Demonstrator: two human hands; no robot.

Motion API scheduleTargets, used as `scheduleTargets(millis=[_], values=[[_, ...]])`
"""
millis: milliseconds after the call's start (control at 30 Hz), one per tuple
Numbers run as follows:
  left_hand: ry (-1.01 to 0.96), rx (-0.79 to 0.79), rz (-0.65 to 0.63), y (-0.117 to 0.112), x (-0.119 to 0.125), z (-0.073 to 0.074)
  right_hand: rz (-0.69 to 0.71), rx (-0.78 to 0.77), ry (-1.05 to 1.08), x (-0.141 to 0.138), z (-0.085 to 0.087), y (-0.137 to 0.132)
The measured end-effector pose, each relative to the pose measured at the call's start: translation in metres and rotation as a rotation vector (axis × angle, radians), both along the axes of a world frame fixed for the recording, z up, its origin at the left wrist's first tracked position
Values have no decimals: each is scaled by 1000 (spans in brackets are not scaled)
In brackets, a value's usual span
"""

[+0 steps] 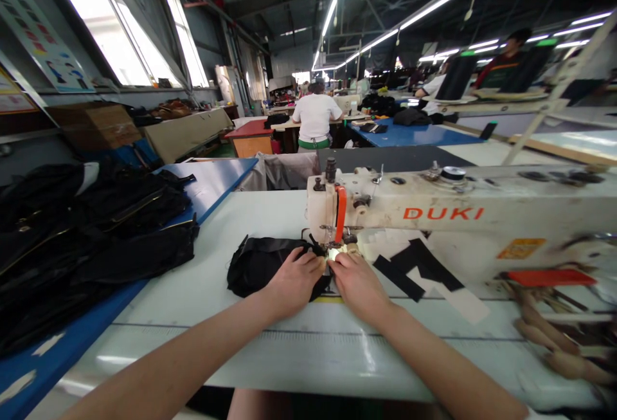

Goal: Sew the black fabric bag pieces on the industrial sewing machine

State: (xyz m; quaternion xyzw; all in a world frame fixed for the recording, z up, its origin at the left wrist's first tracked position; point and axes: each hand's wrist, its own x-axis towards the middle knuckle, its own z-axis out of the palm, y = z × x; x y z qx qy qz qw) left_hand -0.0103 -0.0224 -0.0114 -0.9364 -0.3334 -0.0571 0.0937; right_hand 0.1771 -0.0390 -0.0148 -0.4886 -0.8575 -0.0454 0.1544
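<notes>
A bunched piece of black fabric (255,264) lies on the pale sewing table (202,278) under the head of a white sewing machine (434,211) marked DUKI. My left hand (295,278) rests on the fabric's right end, fingers curled down onto it. My right hand (357,282) presses beside the needle area (337,249), fingertips close to the left hand's; the fabric edge under it is mostly hidden. A small lit spot shows at the presser foot between both hands.
A heap of black bags or garments (91,233) covers the blue table at left. Black tape strips (414,265) are stuck on the machine bed. A person in a white shirt (315,118) sits at a far table. Other workers stand at the right rear.
</notes>
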Motion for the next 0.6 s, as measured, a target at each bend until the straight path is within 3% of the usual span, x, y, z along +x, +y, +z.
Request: scheduleTargets(millis=[600], values=[[-11,-5,33,3,0,-6,35,3,31,2,-4,0]])
